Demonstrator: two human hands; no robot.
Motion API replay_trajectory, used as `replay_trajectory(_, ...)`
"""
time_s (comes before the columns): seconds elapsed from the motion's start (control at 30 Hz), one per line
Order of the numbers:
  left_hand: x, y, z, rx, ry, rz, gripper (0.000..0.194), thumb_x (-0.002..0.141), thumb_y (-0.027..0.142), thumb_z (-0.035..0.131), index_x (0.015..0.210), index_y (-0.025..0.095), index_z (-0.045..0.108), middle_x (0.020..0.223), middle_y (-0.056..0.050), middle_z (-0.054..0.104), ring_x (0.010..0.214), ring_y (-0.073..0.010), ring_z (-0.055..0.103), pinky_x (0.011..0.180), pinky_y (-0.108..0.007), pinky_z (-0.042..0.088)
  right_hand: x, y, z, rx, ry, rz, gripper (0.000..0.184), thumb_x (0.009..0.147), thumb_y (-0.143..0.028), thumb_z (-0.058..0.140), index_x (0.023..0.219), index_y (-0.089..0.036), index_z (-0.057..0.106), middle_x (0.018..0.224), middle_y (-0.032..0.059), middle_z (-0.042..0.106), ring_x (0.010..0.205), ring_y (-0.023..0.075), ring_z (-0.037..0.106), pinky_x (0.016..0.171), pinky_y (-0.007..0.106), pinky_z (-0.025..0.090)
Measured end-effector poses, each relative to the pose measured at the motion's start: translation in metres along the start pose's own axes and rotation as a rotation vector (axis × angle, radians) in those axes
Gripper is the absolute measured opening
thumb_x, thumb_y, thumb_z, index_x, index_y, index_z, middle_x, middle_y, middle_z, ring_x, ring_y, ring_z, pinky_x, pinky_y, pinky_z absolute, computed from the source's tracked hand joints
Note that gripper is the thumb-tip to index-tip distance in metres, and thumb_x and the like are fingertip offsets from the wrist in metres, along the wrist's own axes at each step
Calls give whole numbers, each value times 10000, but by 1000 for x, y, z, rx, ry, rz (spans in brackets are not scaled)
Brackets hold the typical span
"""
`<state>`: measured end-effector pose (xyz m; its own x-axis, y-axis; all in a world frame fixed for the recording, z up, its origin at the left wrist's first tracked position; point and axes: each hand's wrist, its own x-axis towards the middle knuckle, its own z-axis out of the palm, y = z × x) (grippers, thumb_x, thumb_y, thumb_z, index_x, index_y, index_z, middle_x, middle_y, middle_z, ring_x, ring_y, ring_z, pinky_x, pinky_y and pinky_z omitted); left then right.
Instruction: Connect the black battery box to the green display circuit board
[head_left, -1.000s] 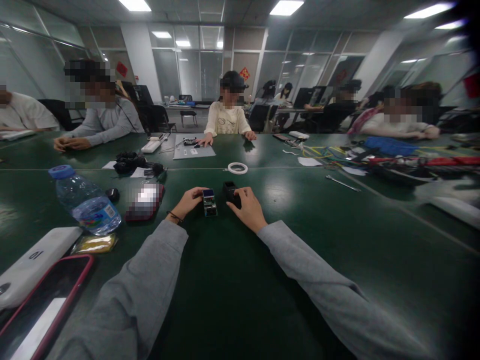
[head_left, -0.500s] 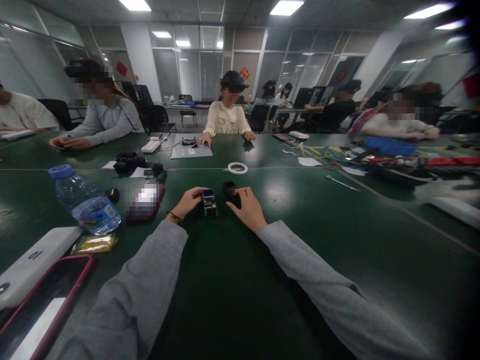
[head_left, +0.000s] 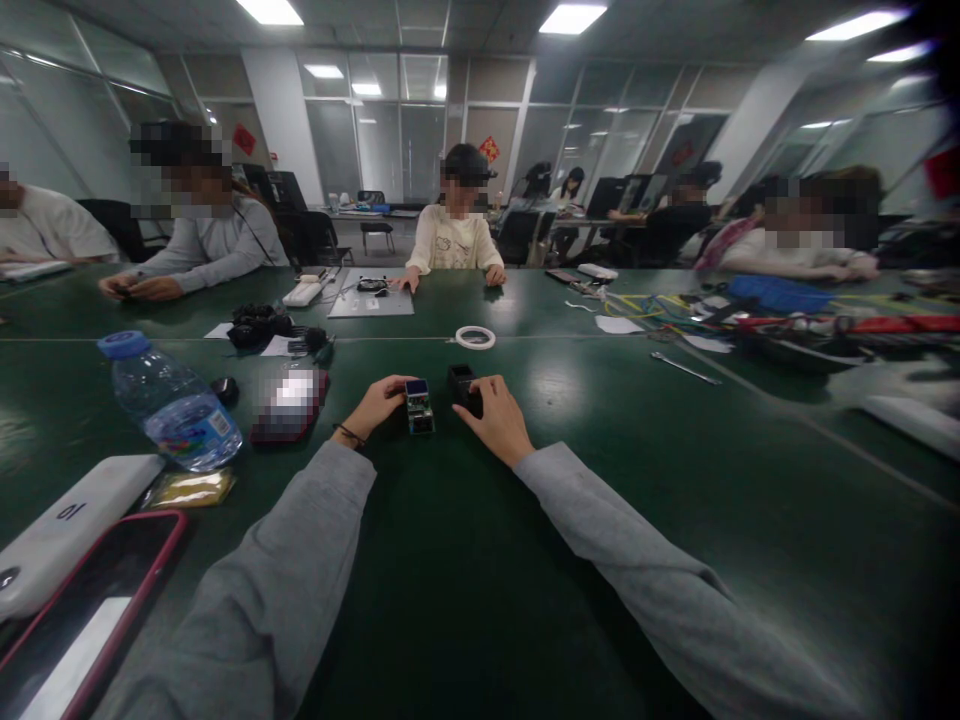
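Note:
On the dark green table (head_left: 450,560), my left hand (head_left: 377,408) grips the left edge of a small circuit board with a screen (head_left: 419,408); its electronics are exposed. To the right of the board, my right hand (head_left: 499,415) is closed round a small black case (head_left: 460,378), whose near part is covered by the fingers. The board and the case are apart, with a narrow gap between them. A white ring, perhaps a tape roll (head_left: 475,330), lies just beyond both hands.
At left are a tilted water bottle (head_left: 176,410), a phone in a dark red case (head_left: 291,405), a white power bank (head_left: 75,530) and a pink-edged phone (head_left: 90,600). A wrench-like metal tool (head_left: 684,367) and tangled cables (head_left: 675,310) lie right. A co-worker (head_left: 457,225) sits opposite.
My hands, the board and the black case stay almost still. Across the table, the co-worker's grey panel has shifted slightly left, and that person's hands have moved a little.

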<state>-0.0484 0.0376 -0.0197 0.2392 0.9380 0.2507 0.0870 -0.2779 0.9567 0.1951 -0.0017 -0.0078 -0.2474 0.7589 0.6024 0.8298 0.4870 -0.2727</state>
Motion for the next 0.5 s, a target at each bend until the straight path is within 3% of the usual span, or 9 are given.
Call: replay_trajectory(0.5, -1, 3, 0, -7, -2, -23, 334, 709, 139, 612, 1042, 113, 600, 1069, -107, 660, 1005, -190, 608, 965, -418, 415, 0, -1, 0, -8, -2, 2, 322, 818, -414, 575, 1017, -187, 461, 1011, 92, 458, 884, 227, 522, 724, 368, 484)
